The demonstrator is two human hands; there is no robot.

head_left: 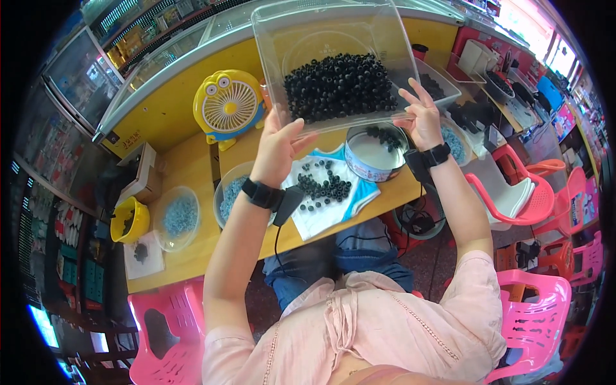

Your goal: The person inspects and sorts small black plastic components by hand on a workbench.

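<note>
My left hand (277, 153) and my right hand (421, 117) grip the near corners of a clear plastic box (350, 32), raised above the table and tilted toward me. Small black round pieces (340, 88), some showing a hole, are heaped at its lower side. Underneath lies a white cloth with blue trim (308, 221), with several loose black pieces (324, 186) scattered on it. A round tin (369, 170) next to the cloth, below my right hand, holds some black pieces (388, 136). My fingers under the box are partly hidden.
On the wooden table (192, 151) stand a yellow fan (230, 108), a yellow bucket (128, 221) and clear bowls of pale blue pieces (179, 215). Another clear tray (443, 86) sits behind my right hand. Pink chairs (532, 314) stand on both sides; cables hang from my wrist straps.
</note>
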